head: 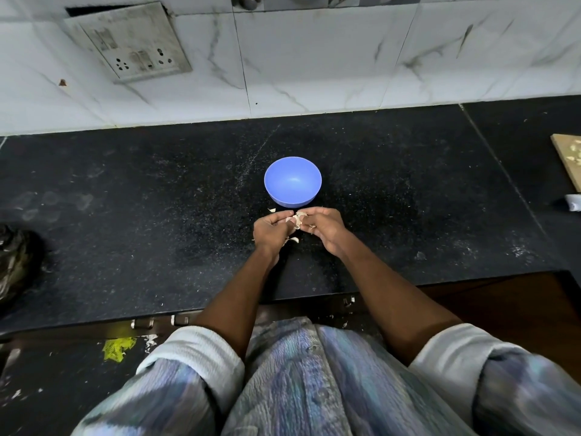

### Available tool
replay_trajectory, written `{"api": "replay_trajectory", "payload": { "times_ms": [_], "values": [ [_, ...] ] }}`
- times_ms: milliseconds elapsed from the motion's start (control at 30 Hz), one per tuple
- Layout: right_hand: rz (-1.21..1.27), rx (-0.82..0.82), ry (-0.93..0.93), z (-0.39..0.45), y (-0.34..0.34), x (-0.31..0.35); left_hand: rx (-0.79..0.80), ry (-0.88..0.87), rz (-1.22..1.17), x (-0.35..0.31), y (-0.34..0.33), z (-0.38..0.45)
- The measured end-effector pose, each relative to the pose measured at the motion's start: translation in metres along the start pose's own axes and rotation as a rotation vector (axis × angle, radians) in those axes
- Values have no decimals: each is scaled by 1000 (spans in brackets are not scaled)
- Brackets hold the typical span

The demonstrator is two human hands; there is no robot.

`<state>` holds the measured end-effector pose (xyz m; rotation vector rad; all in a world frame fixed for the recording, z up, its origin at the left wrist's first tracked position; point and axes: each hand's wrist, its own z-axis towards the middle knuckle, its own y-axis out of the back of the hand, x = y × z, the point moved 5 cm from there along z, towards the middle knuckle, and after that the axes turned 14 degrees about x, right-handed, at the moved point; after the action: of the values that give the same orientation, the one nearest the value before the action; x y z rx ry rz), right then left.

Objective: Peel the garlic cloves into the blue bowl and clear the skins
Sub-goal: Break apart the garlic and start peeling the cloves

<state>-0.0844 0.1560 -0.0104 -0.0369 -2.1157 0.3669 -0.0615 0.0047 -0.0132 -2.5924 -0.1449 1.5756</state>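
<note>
A blue bowl point(292, 180) stands on the black counter point(157, 215) and looks empty inside. Just in front of it my left hand point(271, 229) and my right hand point(323, 228) meet, both pinching a pale garlic clove point(296, 219) with loose skin between their fingertips. A garlic piece point(294, 240) lies on the counter under my hands. One flake of skin point(271, 210) lies by the bowl's near left side.
A tiled wall with a switch plate point(132, 42) rises behind the counter. A wooden board point(569, 155) with pale bits sits at the right edge, a white object point(573, 202) below it. A dark bag point(15, 262) lies at the far left.
</note>
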Motion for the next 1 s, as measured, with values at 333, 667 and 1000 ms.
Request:
{"api": "replay_trajectory", "payload": {
  "times_ms": [333, 667, 1000],
  "values": [
    [-110, 56, -2, 0, -6, 1, 17, 30, -83, 0, 0, -3],
    [-197, -40, -8, 6, -4, -1, 22, 23, -53, 1, -3, -1],
    [-99, 58, -51, 5, -11, -3, -53, 42, -159, 5, -2, 2]
  ]
}}
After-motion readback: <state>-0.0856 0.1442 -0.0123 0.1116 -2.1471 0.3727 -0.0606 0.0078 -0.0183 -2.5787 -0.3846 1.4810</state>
